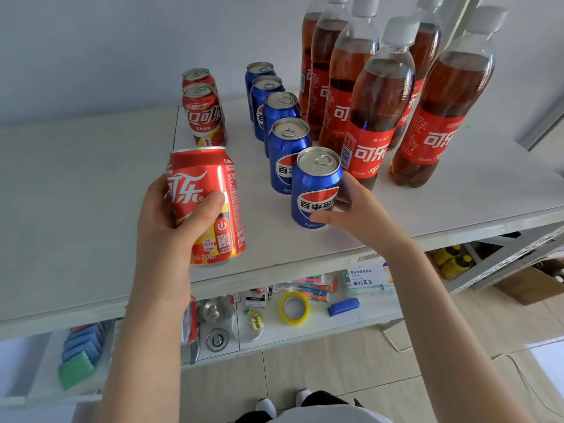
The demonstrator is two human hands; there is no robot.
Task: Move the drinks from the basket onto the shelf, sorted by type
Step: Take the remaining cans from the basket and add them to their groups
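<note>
My left hand [171, 221] grips a red cola can [210, 184], held upright just above the white shelf [91, 193], in front of two red cans [203, 114] standing in a row. My right hand [357, 209] is wrapped around the nearest blue cola can [314, 181], which stands on the shelf at the front of a row of several blue cans [285, 148]. To the right stand several cola bottles [375, 117] with red labels and white caps. The basket is out of view.
A lower shelf [360, 315] holds a yellow tape roll [294, 308], a blue stapler [343, 306], pens, clips and small packs. A cardboard box [531, 285] and yellow-capped bottles [451, 261] sit at lower right. Below me is a tiled floor.
</note>
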